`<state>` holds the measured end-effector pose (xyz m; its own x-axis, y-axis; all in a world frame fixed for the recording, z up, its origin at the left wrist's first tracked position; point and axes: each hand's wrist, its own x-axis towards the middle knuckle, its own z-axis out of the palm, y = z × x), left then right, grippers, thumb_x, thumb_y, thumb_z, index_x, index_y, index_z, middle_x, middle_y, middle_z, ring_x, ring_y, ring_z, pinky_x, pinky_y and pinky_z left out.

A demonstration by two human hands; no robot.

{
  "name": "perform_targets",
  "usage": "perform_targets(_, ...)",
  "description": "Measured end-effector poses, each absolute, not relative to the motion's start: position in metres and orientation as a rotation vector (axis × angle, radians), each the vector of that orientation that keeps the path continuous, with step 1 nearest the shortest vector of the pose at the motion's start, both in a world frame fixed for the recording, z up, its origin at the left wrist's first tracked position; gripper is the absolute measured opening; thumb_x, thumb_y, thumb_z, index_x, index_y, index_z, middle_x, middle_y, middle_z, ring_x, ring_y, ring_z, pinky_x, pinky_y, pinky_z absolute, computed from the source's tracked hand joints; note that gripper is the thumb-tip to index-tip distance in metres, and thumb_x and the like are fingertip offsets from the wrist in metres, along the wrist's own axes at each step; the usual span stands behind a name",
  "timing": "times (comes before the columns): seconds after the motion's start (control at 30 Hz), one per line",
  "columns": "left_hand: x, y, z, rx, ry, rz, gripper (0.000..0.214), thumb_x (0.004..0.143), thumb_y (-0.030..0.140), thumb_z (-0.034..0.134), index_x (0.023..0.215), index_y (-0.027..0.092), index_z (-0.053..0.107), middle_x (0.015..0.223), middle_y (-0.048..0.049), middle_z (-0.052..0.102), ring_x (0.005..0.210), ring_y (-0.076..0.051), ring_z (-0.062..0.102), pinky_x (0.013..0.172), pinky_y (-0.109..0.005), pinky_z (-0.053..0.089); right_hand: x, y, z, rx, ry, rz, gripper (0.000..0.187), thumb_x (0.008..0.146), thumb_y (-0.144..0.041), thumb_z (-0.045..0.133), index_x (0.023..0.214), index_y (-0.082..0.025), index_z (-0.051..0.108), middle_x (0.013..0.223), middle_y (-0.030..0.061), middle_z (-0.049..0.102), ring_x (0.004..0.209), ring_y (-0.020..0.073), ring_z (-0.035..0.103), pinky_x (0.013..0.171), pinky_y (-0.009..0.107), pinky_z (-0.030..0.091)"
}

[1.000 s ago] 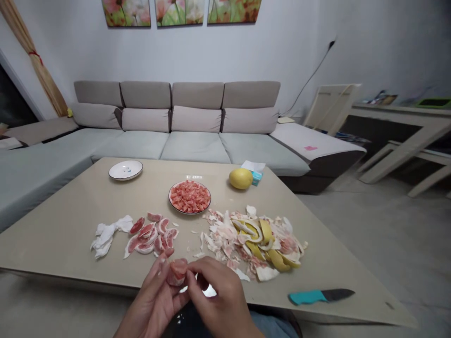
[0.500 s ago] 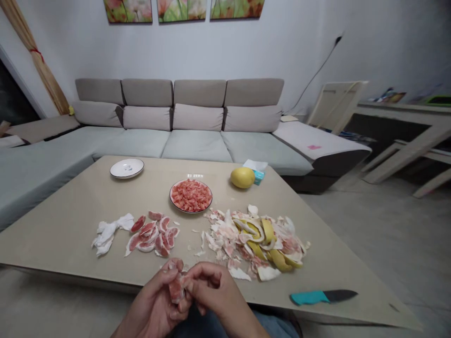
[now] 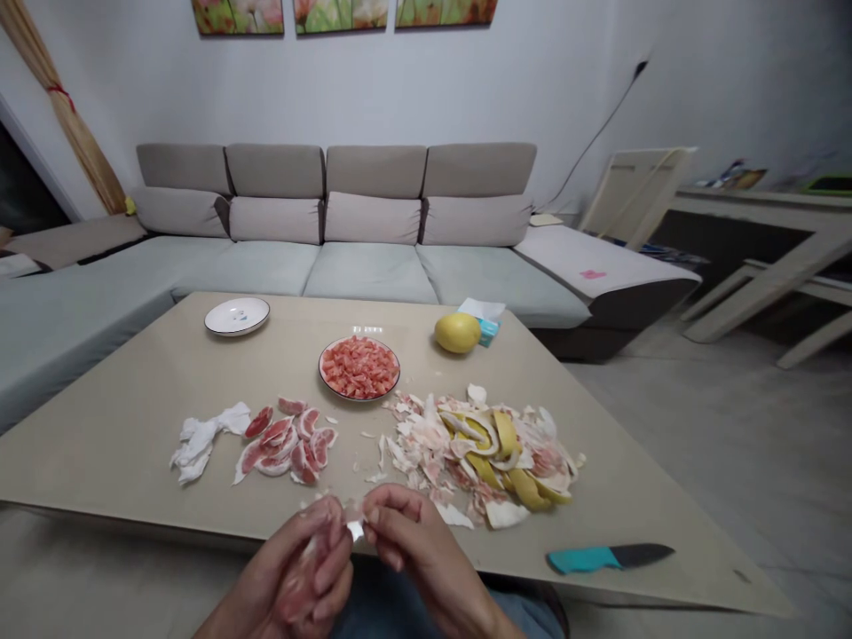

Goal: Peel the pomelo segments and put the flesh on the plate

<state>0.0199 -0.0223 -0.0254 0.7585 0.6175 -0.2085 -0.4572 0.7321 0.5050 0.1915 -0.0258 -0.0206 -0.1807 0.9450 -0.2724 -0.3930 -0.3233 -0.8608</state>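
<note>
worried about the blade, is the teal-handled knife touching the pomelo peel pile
Apart: the head view shows tabletop between the teal-handled knife and the pomelo peel pile.

A narrow strip of bench (image 3: 160, 373) lies between the left hand (image 3: 286, 568) and the pomelo segments (image 3: 286, 448), leaving a short way forward. Just above the right hand (image 3: 416, 541), the peel heap (image 3: 479, 461) blocks a straight reach to the whole pomelo (image 3: 458, 333). A gap runs up between segments and heap to the plate of diced pulp (image 3: 322, 371). Crumpled tissue (image 3: 200, 444) lies left of the segments; the knife (image 3: 609, 557) lies well right of the right hand.
</note>
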Motion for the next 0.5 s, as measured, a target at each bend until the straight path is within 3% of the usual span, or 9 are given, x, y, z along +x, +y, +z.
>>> perform_targets(0.17, 0.009, -0.019, -0.028, 0.524, 0.464, 0.738, 0.030, 0.087, 0.037, 0.058, 0.065, 0.016, 0.054, 0.062, 0.0013, 0.047, 0.046, -0.009, 0.042, 0.033, -0.017, 0.039, 0.202, -0.021, -0.016, -1.124, -0.870, 1.597, 0.035, 0.065, -0.046, 0.077, 0.072, -0.013, 0.066, 0.054, -0.0042, 0.054, 0.041, 0.0024, 0.032, 0.041, 0.019, 0.017)
perform_targets(0.23, 0.008, -0.017, -0.029, 0.585, 0.544, 0.762, 0.025, 0.087, 0.035, 0.059, 0.071, 0.016, 0.057, 0.069, 0.0005, 0.051, 0.046, -0.007, 0.042, 0.032, -0.014, 0.036, 0.200, -0.022, -0.013, -1.170, -0.999, 1.619, 0.036, 0.067, -0.048, 0.074, 0.072, -0.013, 0.066, 0.053, -0.0046, 0.052, 0.041, 0.0037, 0.034, 0.041, 0.019, 0.020)
perform_targets(0.37, 0.010, -0.014, -0.028, 0.711, 0.671, 0.703, 0.020, 0.091, 0.041, 0.054, 0.091, 0.021, 0.057, 0.051, 0.0075, 0.043, 0.035, -0.002, 0.018, 0.029, -0.011, 0.022, 0.192, -0.027, -0.009, -1.204, -1.224, 1.622, 0.033, 0.073, -0.046, 0.069, 0.073, -0.013, 0.065, 0.057, -0.0034, 0.052, 0.048, 0.0066, 0.039, 0.047, 0.021, 0.027)
perform_targets(0.5, 0.015, -0.015, -0.026, 0.880, 0.819, 0.663, 0.021, 0.085, 0.041, 0.064, 0.090, 0.021, 0.057, 0.044, 0.0102, 0.039, 0.032, -0.002, 0.020, 0.029, -0.012, 0.021, 0.190, -0.027, -0.012, -1.240, -1.317, 1.506, 0.027, 0.078, -0.039, 0.065, 0.072, -0.013, 0.064, 0.059, -0.0035, 0.049, 0.056, 0.0086, 0.039, 0.052, 0.022, 0.028)
